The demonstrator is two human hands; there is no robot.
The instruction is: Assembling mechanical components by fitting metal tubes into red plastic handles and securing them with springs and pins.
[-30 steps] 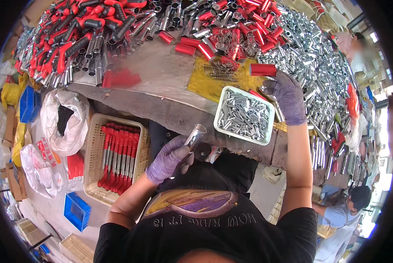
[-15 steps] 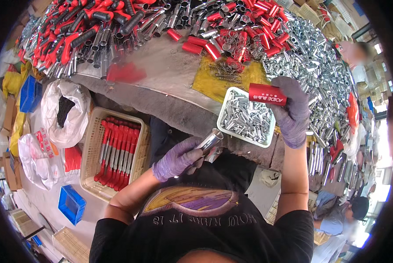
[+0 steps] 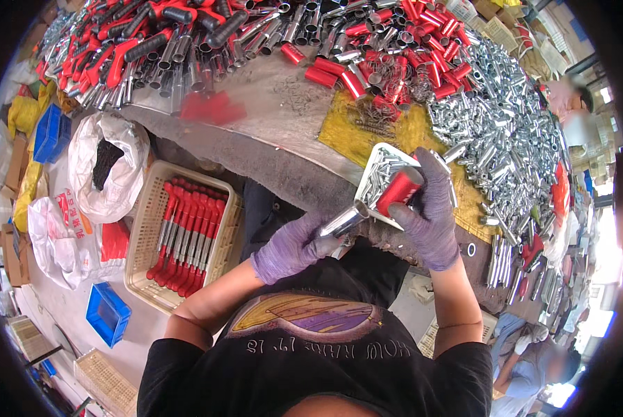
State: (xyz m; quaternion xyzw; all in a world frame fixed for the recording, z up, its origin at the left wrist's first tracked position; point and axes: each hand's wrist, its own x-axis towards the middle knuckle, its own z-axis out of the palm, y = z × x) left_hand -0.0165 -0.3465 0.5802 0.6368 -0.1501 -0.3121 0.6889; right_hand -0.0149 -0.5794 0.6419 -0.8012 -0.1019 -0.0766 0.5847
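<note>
My left hand (image 3: 291, 247), in a purple glove, is closed around a chrome metal tube (image 3: 346, 218) whose open end points up and to the right. My right hand (image 3: 431, 212), gloved alike, grips a short red metal sleeve (image 3: 400, 190), tilted with its lower end near the tube's mouth; the two look close, but I cannot tell whether they touch. Behind the right hand stands a white tray (image 3: 375, 154) of small silver metal pins (image 3: 382, 170), partly hidden by the hand and sleeve.
Red-handled tubes (image 3: 127, 52), red sleeves (image 3: 353, 83) and silver parts (image 3: 499, 132) are heaped along the workbench. A yellow sheet (image 3: 343, 125) lies beyond the tray. To the left stand a beige crate (image 3: 136, 240) of red-ended tools, a white sack (image 3: 120, 187) and blue bins (image 3: 109, 316).
My right hand has come down and left with the red sleeve, from beside the tray to the chrome tube. My left hand has moved slightly right, still holding the tube.
</note>
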